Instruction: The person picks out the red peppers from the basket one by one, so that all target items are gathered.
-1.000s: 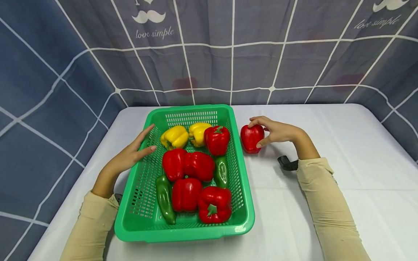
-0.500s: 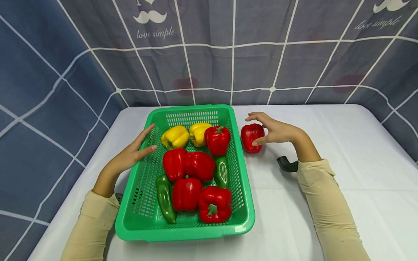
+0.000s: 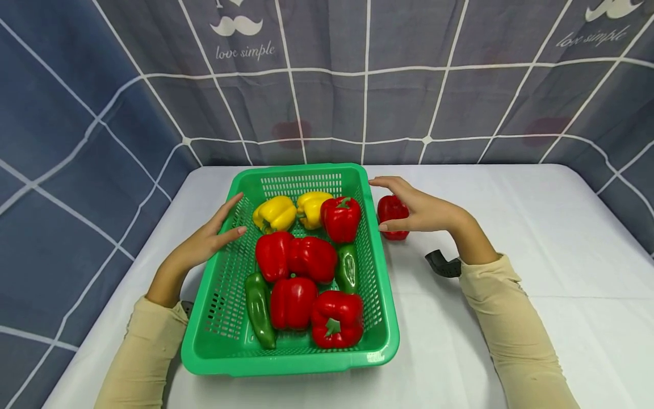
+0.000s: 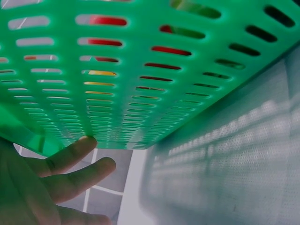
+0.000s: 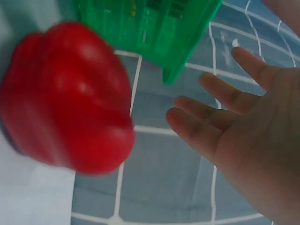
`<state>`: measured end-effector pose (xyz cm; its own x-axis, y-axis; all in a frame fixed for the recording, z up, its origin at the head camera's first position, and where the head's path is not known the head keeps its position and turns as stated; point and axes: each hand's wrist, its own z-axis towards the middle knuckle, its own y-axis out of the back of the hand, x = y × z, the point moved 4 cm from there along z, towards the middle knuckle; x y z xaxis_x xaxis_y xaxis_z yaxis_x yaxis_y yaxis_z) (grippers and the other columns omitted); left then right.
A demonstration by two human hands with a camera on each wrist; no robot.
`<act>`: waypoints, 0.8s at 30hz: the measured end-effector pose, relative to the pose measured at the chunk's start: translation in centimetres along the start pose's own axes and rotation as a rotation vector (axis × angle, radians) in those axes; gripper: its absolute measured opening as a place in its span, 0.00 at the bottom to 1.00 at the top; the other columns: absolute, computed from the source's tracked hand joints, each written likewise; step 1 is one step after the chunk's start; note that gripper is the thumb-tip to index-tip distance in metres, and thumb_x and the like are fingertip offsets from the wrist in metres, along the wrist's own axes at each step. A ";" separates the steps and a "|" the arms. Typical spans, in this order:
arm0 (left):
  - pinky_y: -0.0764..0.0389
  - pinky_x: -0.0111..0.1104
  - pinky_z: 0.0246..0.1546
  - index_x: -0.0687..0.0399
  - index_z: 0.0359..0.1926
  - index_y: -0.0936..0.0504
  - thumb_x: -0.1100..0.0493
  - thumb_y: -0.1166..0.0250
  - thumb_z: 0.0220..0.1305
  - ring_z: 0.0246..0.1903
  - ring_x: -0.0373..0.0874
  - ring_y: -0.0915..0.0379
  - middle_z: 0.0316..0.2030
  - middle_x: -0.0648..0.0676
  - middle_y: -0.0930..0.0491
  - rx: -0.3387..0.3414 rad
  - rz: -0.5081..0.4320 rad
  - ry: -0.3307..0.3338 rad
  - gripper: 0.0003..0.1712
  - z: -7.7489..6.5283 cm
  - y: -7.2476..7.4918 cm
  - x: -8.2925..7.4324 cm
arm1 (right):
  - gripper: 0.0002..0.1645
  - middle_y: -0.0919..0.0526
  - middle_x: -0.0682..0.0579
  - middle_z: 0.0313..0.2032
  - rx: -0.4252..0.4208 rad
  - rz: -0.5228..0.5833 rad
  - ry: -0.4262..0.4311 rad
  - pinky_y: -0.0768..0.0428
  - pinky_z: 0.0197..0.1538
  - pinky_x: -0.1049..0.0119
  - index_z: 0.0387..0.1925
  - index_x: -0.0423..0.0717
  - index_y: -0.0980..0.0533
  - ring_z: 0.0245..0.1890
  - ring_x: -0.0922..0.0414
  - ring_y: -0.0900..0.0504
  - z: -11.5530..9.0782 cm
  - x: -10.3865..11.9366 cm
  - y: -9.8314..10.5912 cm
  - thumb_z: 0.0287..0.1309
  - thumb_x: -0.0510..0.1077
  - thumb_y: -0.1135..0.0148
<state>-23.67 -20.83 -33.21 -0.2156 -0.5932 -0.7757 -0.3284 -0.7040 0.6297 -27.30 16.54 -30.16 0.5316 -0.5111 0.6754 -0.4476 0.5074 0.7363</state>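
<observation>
A green plastic basket (image 3: pixel 290 366) holds several red bell peppers (image 3: pixel 293 303), two yellow bell peppers (image 3: pixel 275 214) and two long green peppers (image 3: pixel 259 311). My left hand (image 3: pixel 201 244) lies at the basket's left rim, thumb and index finger extended over it; in the left wrist view its fingers (image 4: pixel 79 180) are stretched along the slotted outer wall. My right hand (image 3: pixel 426 209) reaches over a lone red bell pepper (image 3: pixel 392 208) on the table, its fingertips right by the basket's right rim. In the right wrist view the straight fingers stand apart from that pepper (image 5: pixel 70 101).
A white cloth (image 3: pixel 562 238) covers the table. Grey-blue curtain with white lines (image 3: pixel 398 108) rises along the back and sides. The black wrist-camera mount (image 3: pixel 443 263) sticks out below my right wrist.
My right hand has loosened from the lone red bell pepper and moved left to the basket's rim; the pepper stays on the table. My left hand keeps its place.
</observation>
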 end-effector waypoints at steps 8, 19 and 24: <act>0.61 0.66 0.58 0.41 0.72 0.65 0.52 0.49 0.65 0.69 0.59 0.73 0.71 0.54 0.70 0.000 -0.001 -0.001 0.42 0.1 0.0 0.2 | 0.46 0.46 0.49 0.67 0.007 -0.111 0.134 0.41 0.64 0.48 0.67 0.48 0.46 0.68 0.52 0.50 0.8 2.5 -2.0 0.50 0.51 0.36; 0.61 0.64 0.59 0.40 0.71 0.65 0.52 0.49 0.65 0.69 0.57 0.73 0.71 0.53 0.70 0.002 -0.011 0.003 0.42 0.2 0.0 0.2 | 0.41 0.36 0.50 0.61 -0.045 -0.228 0.194 0.36 0.61 0.49 0.64 0.48 0.39 0.63 0.52 0.43 1.0 3.6 -2.8 0.50 0.55 0.37; 0.60 0.65 0.59 0.38 0.71 0.66 0.52 0.49 0.65 0.69 0.58 0.73 0.71 0.53 0.70 0.008 -0.011 0.008 0.43 0.0 0.1 -0.1 | 0.39 0.34 0.49 0.58 -0.056 -0.235 0.183 0.34 0.58 0.50 0.63 0.50 0.37 0.61 0.51 0.41 0.9 3.7 -3.0 0.50 0.54 0.36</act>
<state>-23.70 -20.83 -33.09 -0.2043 -0.5886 -0.7822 -0.3378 -0.7076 0.6206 -24.68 12.48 -29.90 0.7387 -0.4882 0.4647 -0.2593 0.4305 0.8645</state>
